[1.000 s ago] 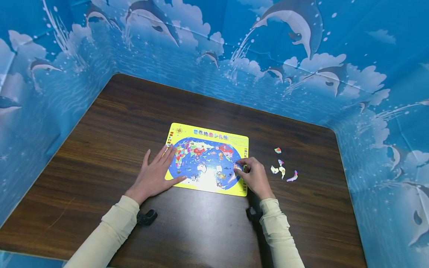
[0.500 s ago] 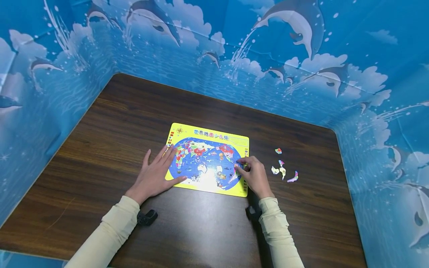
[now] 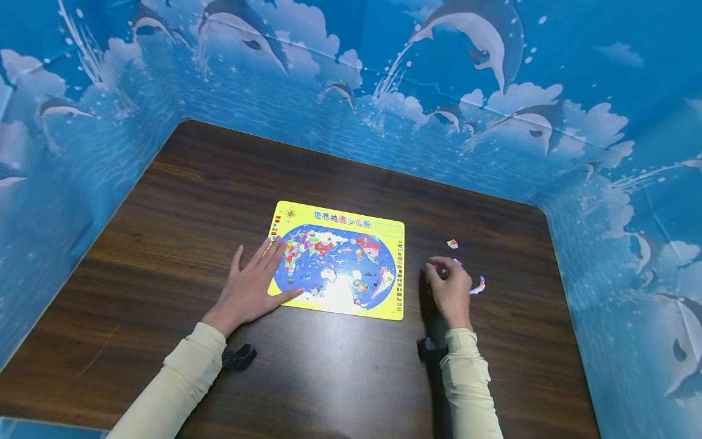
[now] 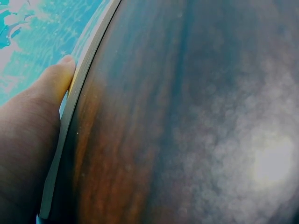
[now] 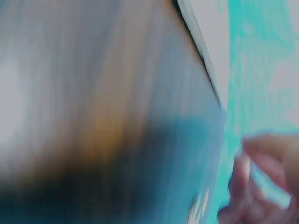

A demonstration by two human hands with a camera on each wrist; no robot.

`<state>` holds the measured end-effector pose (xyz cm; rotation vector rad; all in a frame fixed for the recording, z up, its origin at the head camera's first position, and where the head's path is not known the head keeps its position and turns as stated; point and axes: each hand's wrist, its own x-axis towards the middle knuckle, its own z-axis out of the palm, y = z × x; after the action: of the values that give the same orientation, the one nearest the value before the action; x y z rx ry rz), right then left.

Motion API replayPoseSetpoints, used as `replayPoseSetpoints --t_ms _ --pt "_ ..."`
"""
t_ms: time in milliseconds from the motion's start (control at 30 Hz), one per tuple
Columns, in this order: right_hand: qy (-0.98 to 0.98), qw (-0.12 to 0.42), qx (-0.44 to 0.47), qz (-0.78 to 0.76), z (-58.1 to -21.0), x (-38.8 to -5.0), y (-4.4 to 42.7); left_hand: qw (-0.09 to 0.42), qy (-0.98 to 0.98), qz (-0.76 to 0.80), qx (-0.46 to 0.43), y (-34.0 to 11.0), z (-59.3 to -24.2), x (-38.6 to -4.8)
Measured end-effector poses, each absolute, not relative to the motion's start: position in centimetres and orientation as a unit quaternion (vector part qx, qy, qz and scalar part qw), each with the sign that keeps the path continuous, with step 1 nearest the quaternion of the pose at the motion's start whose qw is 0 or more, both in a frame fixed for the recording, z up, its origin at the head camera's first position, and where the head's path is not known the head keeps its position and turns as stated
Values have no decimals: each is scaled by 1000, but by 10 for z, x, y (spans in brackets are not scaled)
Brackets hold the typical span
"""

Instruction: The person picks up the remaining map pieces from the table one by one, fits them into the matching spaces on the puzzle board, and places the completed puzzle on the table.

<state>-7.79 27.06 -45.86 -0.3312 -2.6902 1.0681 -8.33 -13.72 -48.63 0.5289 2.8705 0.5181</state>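
Observation:
A yellow-bordered world map puzzle (image 3: 340,312) lies flat on the table. Spread fingers of my left hand (image 3: 247,286) rest on its left side; in the left wrist view the thumb (image 4: 51,84) lies along the board's edge. A pale pink-and-white piece (image 3: 386,278) sits at the right side of the map. My right hand (image 3: 452,292) is off the board, over the loose pieces, its fingers loosely bent with nothing visible between them. It hides some pieces. A purple-white curved piece (image 3: 479,285) shows beside it, and a red-green piece (image 3: 452,244) lies farther back.
The dark wooden table (image 3: 329,378) extends around the puzzle. Blue dolphin-print cloth (image 3: 384,116) stands along its back and sides. A black wrist device (image 3: 239,357) sits under the left wrist, another (image 3: 430,349) under the right. The right wrist view is blurred.
My right hand has left the map's right side and moved right, over the loose pieces. The piece under its fingers stays on the board. My left hand keeps its place.

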Motion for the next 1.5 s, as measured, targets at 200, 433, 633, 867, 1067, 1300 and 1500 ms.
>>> replayPoseSetpoints --t_ms 200,433,633,867,1067,1300,1500 --pt "-889 150 -295 317 -452 -64 323 84 964 177 177 -139 -485 -82" --pt "-886 55 -351 297 -450 -54 345 82 965 174 179 -138 -488 -83" --pt "-882 63 -348 311 -453 -55 346 89 963 177 180 -136 -489 -83" --pt "-882 70 -333 327 -456 -52 347 86 965 169 180 -137 -491 -84" --pt "-878 61 -336 334 -456 -51 347 89 965 172 177 -137 -492 -85" --pt "-880 55 -331 336 -456 -49 347 95 965 170 175 -136 -490 -86" --pt "-887 48 -318 332 -456 -47 347 95 966 166 174 -137 -490 -86"
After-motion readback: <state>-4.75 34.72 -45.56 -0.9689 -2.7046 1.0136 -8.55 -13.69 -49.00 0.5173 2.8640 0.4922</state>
